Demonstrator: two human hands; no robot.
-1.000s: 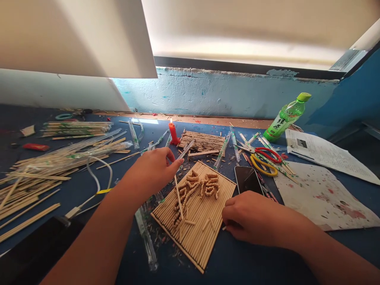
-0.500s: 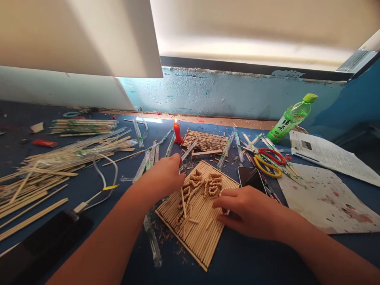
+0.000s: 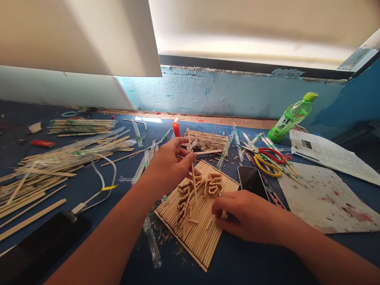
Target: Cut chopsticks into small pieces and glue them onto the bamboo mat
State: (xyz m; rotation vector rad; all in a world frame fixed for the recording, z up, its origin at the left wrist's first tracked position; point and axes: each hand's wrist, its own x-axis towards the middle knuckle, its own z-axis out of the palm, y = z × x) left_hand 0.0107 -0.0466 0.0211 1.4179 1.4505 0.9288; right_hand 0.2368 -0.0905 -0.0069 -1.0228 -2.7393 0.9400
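Note:
A square mat of wooden sticks (image 3: 204, 237) lies on the dark blue table, with beaded wooden pieces (image 3: 213, 185) forming shapes on its upper part and several short stick pieces loose on it. Above its upper left side, my left hand (image 3: 175, 160) pinches a thin wooden stick (image 3: 194, 184), which slants down toward the mat. My right hand (image 3: 237, 213) rests at the mat's right edge with its fingers curled; whatever is between its fingertips is hidden. Behind my left hand stands a lit red candle (image 3: 176, 129).
Bundled sticks (image 3: 83, 126) and a white cable (image 3: 102, 174) are at left. A smaller stick panel (image 3: 208, 141) lies behind the mat. Right are a phone (image 3: 252, 180), scissors (image 3: 268, 160), a green bottle (image 3: 292, 118) and papers (image 3: 332, 198).
My left hand has risen slightly, lifting the stick more upright and a little to the right. The fingers of my right hand have curled in more at the mat's edge.

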